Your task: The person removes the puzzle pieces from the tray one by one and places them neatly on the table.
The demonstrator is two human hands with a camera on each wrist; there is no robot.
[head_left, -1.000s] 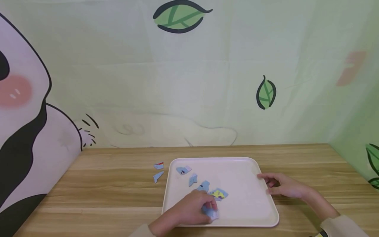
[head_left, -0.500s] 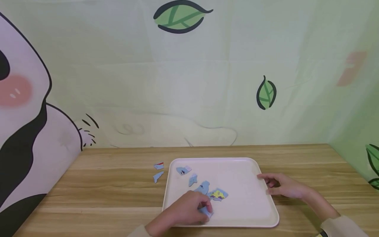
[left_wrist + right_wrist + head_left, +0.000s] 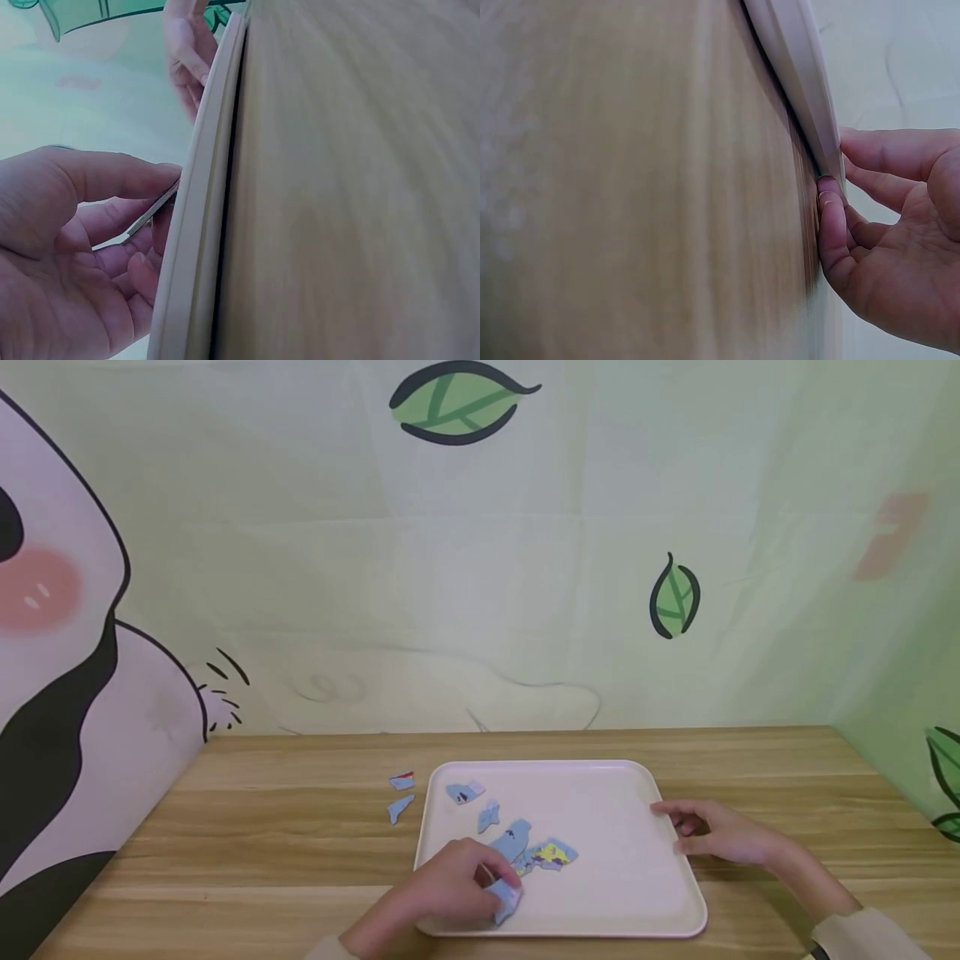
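Observation:
My left hand (image 3: 461, 881) pinches a light-blue puzzle piece (image 3: 506, 900) between thumb and fingers, low over the near left part of the white tray (image 3: 615, 843). In the left wrist view the piece (image 3: 150, 212) appears as a thin edge by the thumb. Just beyond that hand lie a blue puzzle piece with a dark mark (image 3: 513, 839) and, touching it, a yellow-and-blue piece (image 3: 553, 853). My right hand (image 3: 723, 832) grips the tray's right rim; in the right wrist view its fingertips (image 3: 831, 196) are at the rim's edge.
Two more puzzle pieces, a blue-and-white one (image 3: 465, 792) and a small blue one (image 3: 489, 816), lie apart at the tray's far left. Left of the tray, a red-edged piece (image 3: 402, 781) and a blue piece (image 3: 400, 808) rest on the wooden table (image 3: 262, 835). A printed cloth (image 3: 480, 568) stands behind.
My left hand has drawn its puzzle piece toward the left and slightly nearer, away from the yellow-and-blue piece, uncovering more of the joined pieces. The right hand stays on the rim.

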